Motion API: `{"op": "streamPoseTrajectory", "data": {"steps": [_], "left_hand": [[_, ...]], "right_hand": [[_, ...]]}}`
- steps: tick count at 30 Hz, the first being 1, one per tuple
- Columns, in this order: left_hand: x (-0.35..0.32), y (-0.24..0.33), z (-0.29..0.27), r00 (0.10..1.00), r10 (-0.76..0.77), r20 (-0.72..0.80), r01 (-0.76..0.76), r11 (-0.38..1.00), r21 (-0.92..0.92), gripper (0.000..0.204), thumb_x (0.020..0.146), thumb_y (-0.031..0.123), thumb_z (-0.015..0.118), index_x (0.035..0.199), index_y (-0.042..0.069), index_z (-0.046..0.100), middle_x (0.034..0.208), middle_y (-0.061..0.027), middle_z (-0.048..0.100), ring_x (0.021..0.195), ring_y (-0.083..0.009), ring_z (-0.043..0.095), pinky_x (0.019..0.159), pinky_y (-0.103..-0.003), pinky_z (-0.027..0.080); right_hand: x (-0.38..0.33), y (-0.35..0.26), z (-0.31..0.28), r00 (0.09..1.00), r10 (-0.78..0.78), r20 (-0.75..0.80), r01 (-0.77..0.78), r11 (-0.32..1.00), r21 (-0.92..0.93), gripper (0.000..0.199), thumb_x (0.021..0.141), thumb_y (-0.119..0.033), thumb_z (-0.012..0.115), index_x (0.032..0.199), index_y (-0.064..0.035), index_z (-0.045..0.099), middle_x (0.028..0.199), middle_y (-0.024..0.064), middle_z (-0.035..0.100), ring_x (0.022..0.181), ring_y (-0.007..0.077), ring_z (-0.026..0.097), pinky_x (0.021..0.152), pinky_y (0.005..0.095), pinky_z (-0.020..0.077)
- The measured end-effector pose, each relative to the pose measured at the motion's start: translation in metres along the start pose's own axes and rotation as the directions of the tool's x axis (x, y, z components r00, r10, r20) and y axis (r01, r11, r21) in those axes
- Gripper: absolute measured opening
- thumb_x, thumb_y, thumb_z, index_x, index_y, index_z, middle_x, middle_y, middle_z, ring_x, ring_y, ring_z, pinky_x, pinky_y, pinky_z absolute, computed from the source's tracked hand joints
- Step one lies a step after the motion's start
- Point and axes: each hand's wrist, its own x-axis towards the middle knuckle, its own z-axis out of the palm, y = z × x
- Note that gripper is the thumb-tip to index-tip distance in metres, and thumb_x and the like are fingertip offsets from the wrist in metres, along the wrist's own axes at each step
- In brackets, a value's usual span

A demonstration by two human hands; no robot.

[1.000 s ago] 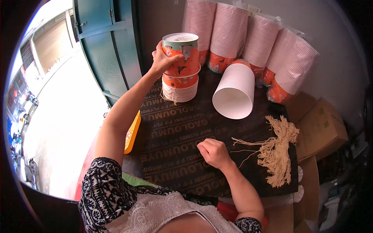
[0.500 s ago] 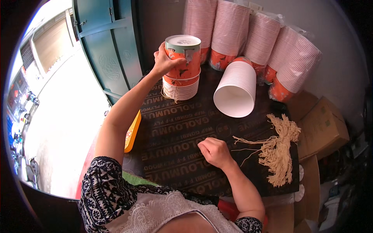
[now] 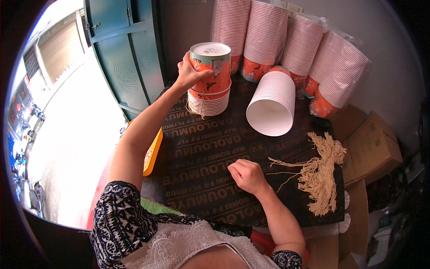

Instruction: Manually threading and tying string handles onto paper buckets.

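One orange cup upright | left hand grips it | right hand fisted

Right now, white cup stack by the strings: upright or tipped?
Tipped. The white cup stack lies on its side on the board, open mouth facing the camera.

— Count on the dark board, please.

— One orange-printed paper tub, upside down, gripped by the left hand; it tops one short upside-down tub stack. One lying stack of white-lined tubs, mouth toward the camera.

— And at the back?

— Five wrapped tub sleeves: first, second, third, fourth, fifth. Tubs per sleeve cannot be counted.

— Loose items?

— One bundle of pale strings; strands too fine to tally. Two cardboard boxes at least, on the right. One yellow tray at the board's left edge. One right hand, fisted on the board.

— Doors?

— One green door.
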Motion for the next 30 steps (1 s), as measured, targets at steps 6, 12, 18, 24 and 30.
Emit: {"op": "streamPoseTrajectory", "data": {"steps": [6, 12, 18, 24, 30], "left_hand": [[0.0, -0.005, -0.001, 1.0, -0.002, 0.02, 0.003, 1.0, -0.021, 0.127, 0.048, 0.056, 0.088, 0.143, 0.001, 0.024, 0.133, -0.0231, 0.039, 0.128, -0.0366, 0.029, 0.108, -0.048, 0.03], [-0.003, 0.004, 0.004, 1.0, 0.016, 0.025, -0.016, 1.0, -0.022, 0.127, 0.048, 0.056, 0.088, 0.142, -0.002, 0.024, 0.131, -0.0234, 0.041, 0.126, -0.0361, 0.032, 0.107, -0.048, 0.03], [-0.006, -0.003, -0.001, 1.0, 0.03, 0.01, -0.029, 0.999, -0.035, 0.127, 0.048, 0.057, 0.088, 0.141, -0.003, 0.025, 0.13, -0.0228, 0.042, 0.125, -0.0355, 0.033, 0.107, -0.048, 0.031], [-0.008, -0.002, 0.002, 1.0, 0.028, -0.013, -0.028, 0.999, 0.016, 0.125, 0.049, 0.057, 0.087, 0.142, 0.0, 0.027, 0.13, -0.0215, 0.044, 0.125, -0.0358, 0.032, 0.106, -0.049, 0.031], [-0.009, -0.002, 0.003, 1.0, 0.019, -0.025, -0.018, 0.999, 0.031, 0.124, 0.049, 0.057, 0.087, 0.142, 0.001, 0.028, 0.131, -0.0208, 0.044, 0.125, -0.0358, 0.032, 0.107, -0.048, 0.03]], "right_hand": [[0.001, -0.001, 0.0, 1.0, 0.008, 0.007, -0.008, 1.0, -0.009, 0.015, 0.085, -0.01, 0.063, 0.073, -0.0007, 0.061, 0.068, 0.0122, 0.062, 0.063, 0.0287, 0.063, 0.056, 0.0377, 0.0512], [-0.001, 0.001, -0.002, 1.0, 0.018, -0.005, -0.018, 1.0, 0.008, 0.015, 0.084, -0.01, 0.064, 0.073, -0.0005, 0.061, 0.069, 0.013, 0.062, 0.065, 0.03, 0.063, 0.057, 0.0385, 0.0513], [0.001, -0.002, 0.001, 1.0, 0.012, 0.011, -0.012, 1.0, -0.003, 0.015, 0.085, -0.01, 0.064, 0.074, -0.0005, 0.061, 0.07, 0.0133, 0.063, 0.066, 0.0306, 0.063, 0.058, 0.0389, 0.0514], [0.0, -0.001, 0.001, 1.0, 0.014, 0.013, -0.014, 1.0, 0.006, 0.015, 0.085, -0.01, 0.063, 0.074, -0.0005, 0.06, 0.07, 0.0132, 0.062, 0.065, 0.0306, 0.063, 0.057, 0.0388, 0.0508], [0.0, -0.001, 0.002, 1.0, 0.004, 0.007, -0.004, 1.0, 0.004, 0.015, 0.085, -0.01, 0.063, 0.073, -0.0004, 0.061, 0.07, 0.0133, 0.062, 0.064, 0.03, 0.063, 0.057, 0.0381, 0.051]]}}
